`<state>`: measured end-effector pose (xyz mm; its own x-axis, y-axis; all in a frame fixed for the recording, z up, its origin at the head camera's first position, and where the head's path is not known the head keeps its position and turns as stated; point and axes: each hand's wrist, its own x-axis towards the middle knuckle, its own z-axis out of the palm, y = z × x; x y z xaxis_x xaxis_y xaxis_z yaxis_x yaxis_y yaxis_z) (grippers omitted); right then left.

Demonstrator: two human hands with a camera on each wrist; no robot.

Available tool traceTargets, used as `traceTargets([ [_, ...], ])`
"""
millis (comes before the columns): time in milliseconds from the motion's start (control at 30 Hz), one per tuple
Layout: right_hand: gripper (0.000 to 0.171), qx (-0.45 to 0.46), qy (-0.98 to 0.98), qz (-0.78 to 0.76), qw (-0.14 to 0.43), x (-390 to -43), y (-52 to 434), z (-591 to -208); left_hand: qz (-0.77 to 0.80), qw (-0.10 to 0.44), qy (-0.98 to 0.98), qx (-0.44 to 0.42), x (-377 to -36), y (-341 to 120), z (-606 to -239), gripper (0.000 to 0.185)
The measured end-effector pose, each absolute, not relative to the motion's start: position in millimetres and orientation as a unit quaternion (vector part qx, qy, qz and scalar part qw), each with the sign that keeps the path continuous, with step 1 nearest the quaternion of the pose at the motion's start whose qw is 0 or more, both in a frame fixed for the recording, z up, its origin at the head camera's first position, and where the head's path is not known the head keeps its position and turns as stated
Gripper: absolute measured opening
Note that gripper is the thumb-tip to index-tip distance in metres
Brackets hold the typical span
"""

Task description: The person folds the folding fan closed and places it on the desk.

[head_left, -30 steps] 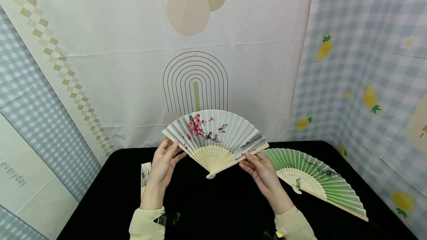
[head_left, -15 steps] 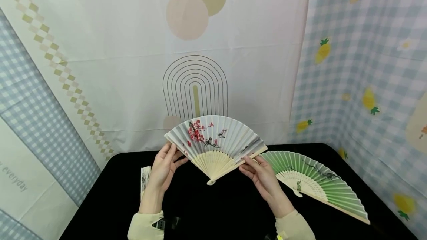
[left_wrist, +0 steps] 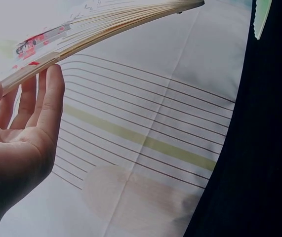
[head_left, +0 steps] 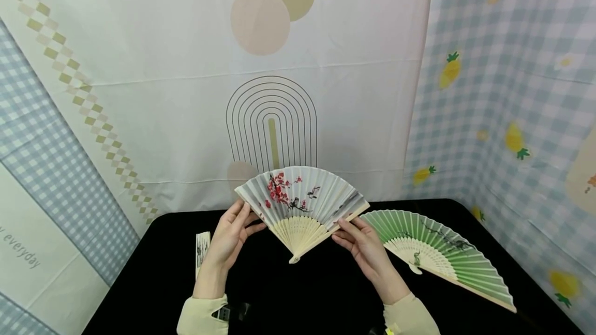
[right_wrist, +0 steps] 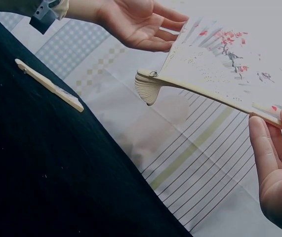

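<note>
Matt fabric fan leaf [head_left: 307, 193] on smooth pale wooden ribs [head_left: 298, 231].
</note>
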<state>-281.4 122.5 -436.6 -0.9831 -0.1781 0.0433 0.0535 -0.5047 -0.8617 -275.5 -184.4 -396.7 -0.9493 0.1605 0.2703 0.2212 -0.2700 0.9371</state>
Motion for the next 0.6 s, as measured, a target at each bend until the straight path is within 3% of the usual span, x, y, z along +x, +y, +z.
traceTargets([
  [600, 0.017, -0.088, 0.496, -0.86, 0.08, -281.0, 122.2, -438.4, -0.765, 0.023, -0.619, -0.179, -276.6, -179.9, -400.3, 0.049],
])
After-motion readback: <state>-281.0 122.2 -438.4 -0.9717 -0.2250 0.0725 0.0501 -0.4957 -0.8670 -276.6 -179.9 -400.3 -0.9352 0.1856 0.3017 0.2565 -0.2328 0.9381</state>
